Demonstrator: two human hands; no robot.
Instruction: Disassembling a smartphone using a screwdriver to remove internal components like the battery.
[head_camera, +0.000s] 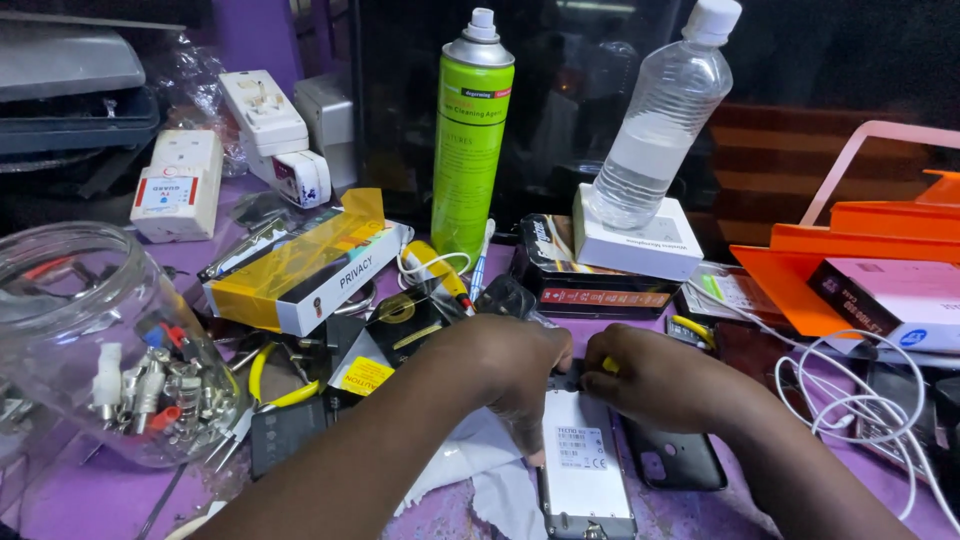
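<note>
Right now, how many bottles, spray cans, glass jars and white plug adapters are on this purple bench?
Clear plastic water bottle with white cap: 1
Tall green spray can: 1
Round clear glass jar of connectors: 1
White plug adapters: 2
Total: 5

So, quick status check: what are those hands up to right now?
Left hand and right hand both gripping top end of opened phone. Black phone case beside it. White cable close on right.

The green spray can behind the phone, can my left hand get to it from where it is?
Probably yes: the green spray can stands upright beyond the left hand, only low clutter between.
</note>
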